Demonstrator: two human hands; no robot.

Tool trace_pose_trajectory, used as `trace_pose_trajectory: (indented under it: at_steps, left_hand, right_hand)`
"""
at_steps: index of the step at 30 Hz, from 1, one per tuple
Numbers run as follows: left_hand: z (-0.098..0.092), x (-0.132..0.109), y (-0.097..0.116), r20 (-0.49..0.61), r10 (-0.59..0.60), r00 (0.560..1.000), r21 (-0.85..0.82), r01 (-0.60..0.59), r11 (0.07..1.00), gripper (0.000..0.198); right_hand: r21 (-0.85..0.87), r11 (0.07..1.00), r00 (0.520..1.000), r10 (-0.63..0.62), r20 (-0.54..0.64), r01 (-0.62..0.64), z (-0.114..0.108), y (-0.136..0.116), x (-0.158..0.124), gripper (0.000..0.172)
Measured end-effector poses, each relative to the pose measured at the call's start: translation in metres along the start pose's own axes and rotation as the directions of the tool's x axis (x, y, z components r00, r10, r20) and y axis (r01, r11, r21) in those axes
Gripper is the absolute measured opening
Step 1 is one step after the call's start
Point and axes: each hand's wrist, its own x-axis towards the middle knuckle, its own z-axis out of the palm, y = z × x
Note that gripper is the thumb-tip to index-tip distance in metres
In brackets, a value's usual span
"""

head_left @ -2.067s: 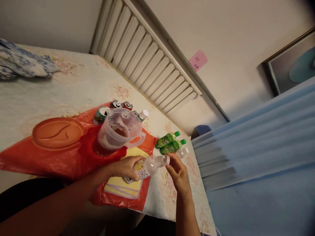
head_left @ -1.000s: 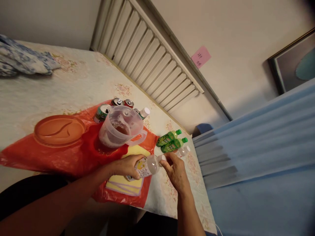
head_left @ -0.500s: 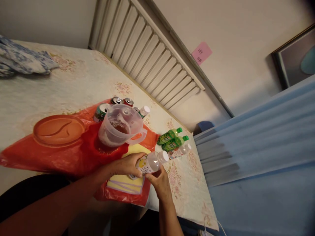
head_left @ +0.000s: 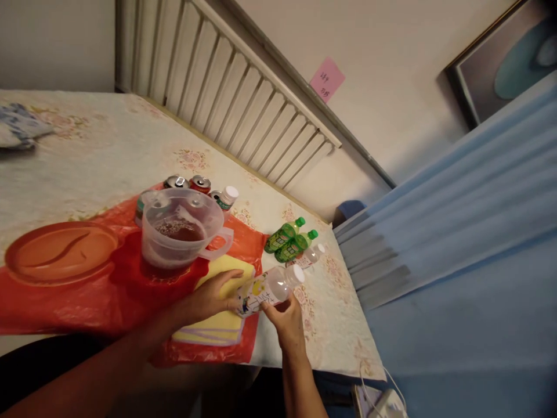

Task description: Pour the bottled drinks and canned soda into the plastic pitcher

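A clear plastic bottle (head_left: 268, 289) with a white cap and a pale printed label lies tilted between my two hands. My right hand (head_left: 285, 320) grips it from below, fingers curled round its body. My left hand (head_left: 210, 298) rests on the yellow pad (head_left: 217, 322), its fingers stretched out and touching the bottle's base end. A clear plastic jug (head_left: 180, 235) with brown liquid stands just behind my left hand on a red plastic sheet (head_left: 78, 296).
Two green bottles (head_left: 288, 241) and a small clear bottle (head_left: 308, 257) lie on the floral tablecloth (head_left: 87, 145) right of the jug. Cans (head_left: 191, 183) and a white-capped bottle (head_left: 226, 197) stand behind it. An orange plate (head_left: 58, 251) lies left. Blue fabric (head_left: 456, 244) fills the right.
My right hand left the bottle's cap and moved under its body, taking hold there. My left hand's grip loosened to flat fingers. The view swung to the right.
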Motion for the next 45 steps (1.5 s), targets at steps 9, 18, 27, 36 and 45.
trace_pose_trajectory:
  at_steps: [9,18,27,36,45]
  left_hand:
    - [0.019,-0.003,-0.035,-0.209,0.19,0.959,0.609,-0.024,0.793,0.041]
    - [0.026,-0.005,-0.028,-0.161,0.177,0.971,0.776,0.014,0.63,0.039]
    - [0.026,-0.004,-0.033,-0.106,0.297,0.949,0.92,-0.02,0.391,0.04]
    - [0.022,-0.003,-0.035,-0.088,0.287,0.954,0.94,-0.016,0.341,0.04]
    - [0.019,-0.003,-0.035,-0.084,0.251,0.964,0.954,0.005,0.299,0.042]
  right_hand:
    - [0.0,0.996,0.966,0.083,-0.246,-0.086,-0.087,0.049,0.003,0.045]
    - [0.014,0.994,0.919,0.103,-0.381,-0.106,-0.14,0.1,0.015,0.051]
    - [-0.162,0.975,0.888,0.066,-0.456,-0.156,-0.162,0.133,0.057,0.044]
    - [-0.173,0.979,0.907,0.023,-0.421,-0.105,-0.167,0.149,0.111,0.042]
    - [-0.161,0.986,0.929,-0.015,-0.369,-0.048,-0.164,0.166,0.142,0.041]
